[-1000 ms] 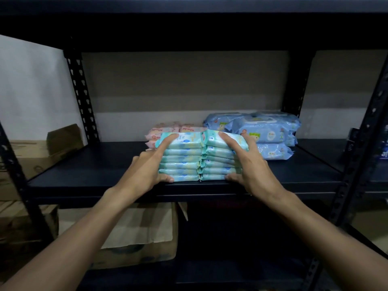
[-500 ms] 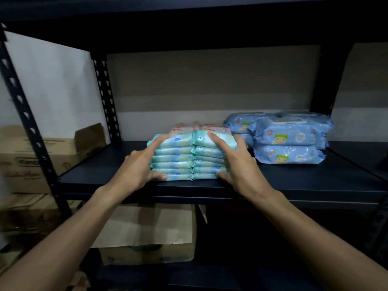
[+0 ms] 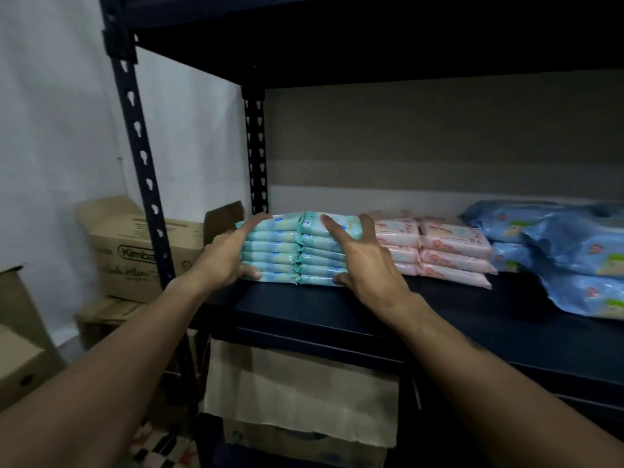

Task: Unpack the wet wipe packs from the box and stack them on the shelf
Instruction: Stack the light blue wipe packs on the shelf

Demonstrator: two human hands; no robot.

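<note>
We're seating the teal wipe packs [image 3: 278, 246] on the shelf [image 3: 439, 310], left hand [image 3: 223, 256] and right hand [image 3: 366, 263] clamped round them, beside the pink packs [image 3: 450, 244]; next, release without toppling.

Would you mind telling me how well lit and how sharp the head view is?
Head view: dim overall, top shelf nearly black; teal packs, left hand and right hand are readable though soft; blue packs at the right edge are blurred; the front post leans, a wide-angle effect.
</note>
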